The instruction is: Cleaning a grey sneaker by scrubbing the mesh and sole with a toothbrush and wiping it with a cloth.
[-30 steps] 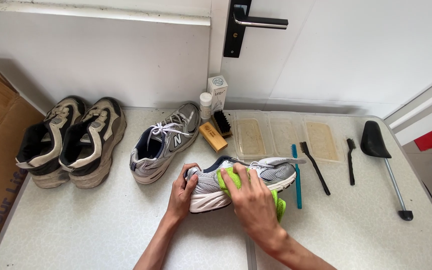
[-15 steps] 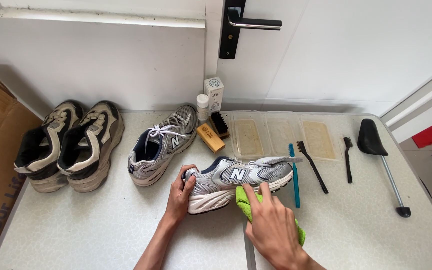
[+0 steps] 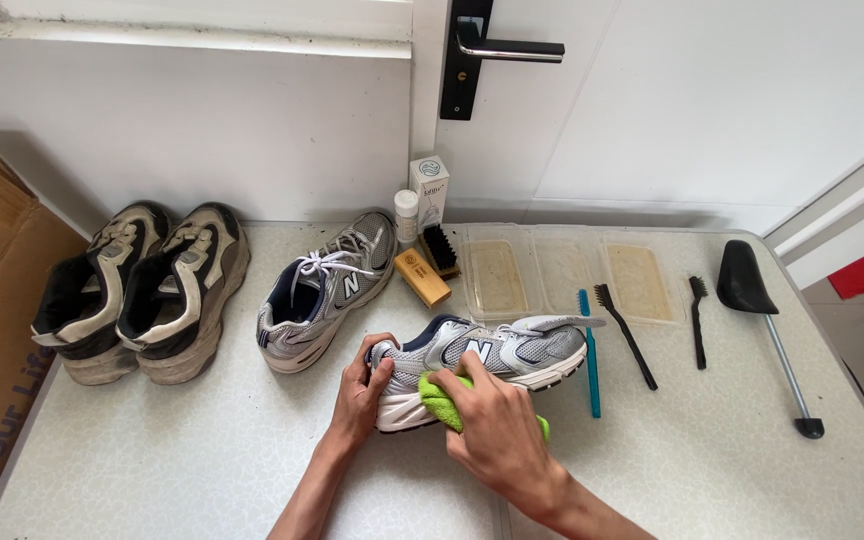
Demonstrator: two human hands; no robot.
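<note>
A grey and white sneaker [image 3: 512, 352] lies on its side on the speckled table [image 3: 152, 450], toe to the left. My left hand [image 3: 362, 392] grips its toe end. My right hand [image 3: 492, 425] presses a bright green cloth [image 3: 439, 398] against the sneaker's white sole near the toe. Its matching sneaker [image 3: 327, 287] stands just behind, laces up.
A worn beige and black pair of shoes [image 3: 137, 290] sits at the left. Behind are a wooden brush [image 3: 424, 275], small white bottle [image 3: 407, 215], box [image 3: 430, 185] and clear trays [image 3: 567, 270]. A teal brush [image 3: 589, 350], black brushes [image 3: 627, 335] and a shoe tree [image 3: 762, 320] lie right.
My right hand with the green cloth has moved left along the sole, from the sneaker's middle toward its toe. My left hand has stayed on the toe.
</note>
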